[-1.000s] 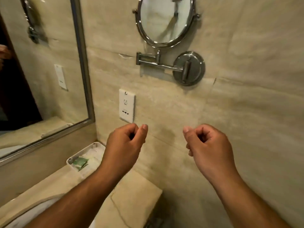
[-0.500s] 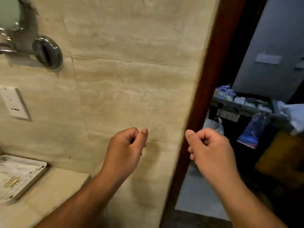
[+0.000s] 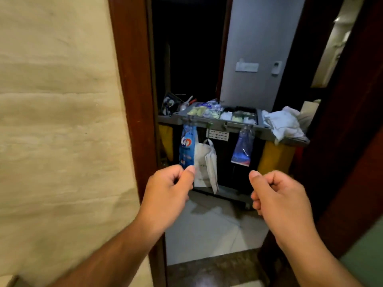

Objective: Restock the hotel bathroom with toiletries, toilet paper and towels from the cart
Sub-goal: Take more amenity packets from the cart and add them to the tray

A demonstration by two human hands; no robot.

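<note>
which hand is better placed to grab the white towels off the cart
Right, probably. The white towels are piled at the right end of the cart, on the side of the right hand. The left hand would have to cross over. Both hands look empty.

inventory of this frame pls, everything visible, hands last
cart: 1, grey top tray, outside the doorway
small packets: many, white, yellow and dark, in the tray compartments
cloths: a heap, white, right end of the cart top
blue packet: 1, blue, hangs from the cart's front edge, left
white bag: 1, white, hangs beside the blue packet
clear pouch: 1, clear with blue, hangs from the front edge, right
yellow bags: 2, yellow, at the cart's two ends
door frame: 1, dark red-brown wood, centre
wall: 1, beige stone, left
left hand: 1, loosely curled, empty
right hand: 1, loosely curled, empty
</note>
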